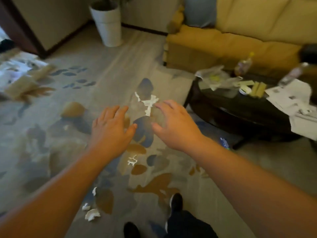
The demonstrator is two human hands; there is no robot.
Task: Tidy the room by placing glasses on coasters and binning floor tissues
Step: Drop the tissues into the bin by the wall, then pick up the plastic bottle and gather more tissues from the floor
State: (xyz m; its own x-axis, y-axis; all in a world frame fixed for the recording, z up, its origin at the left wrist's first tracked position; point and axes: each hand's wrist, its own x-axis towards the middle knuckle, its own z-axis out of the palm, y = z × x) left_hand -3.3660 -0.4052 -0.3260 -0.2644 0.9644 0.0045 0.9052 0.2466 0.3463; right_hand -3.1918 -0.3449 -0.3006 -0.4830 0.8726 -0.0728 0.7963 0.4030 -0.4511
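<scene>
A torn white tissue [148, 102] lies on the patterned rug [51, 152] just left of the coffee table [223, 103], and it looks like the piece to take now. The right hand [173, 124] hovers empty with fingers spread, its fingertips almost at the tissue's edge. The left hand [109, 129], further from the table, is likewise spread and holds nothing. Since the strip is long and ragged, gathering it inward with both hands before pinching should keep it whole. A smaller scrap [132, 160] and some crumpled tissues [92, 214] lie further from the table, nearer the person's feet. No bin shows, and glasses cannot be picked out among the table's clutter.
</scene>
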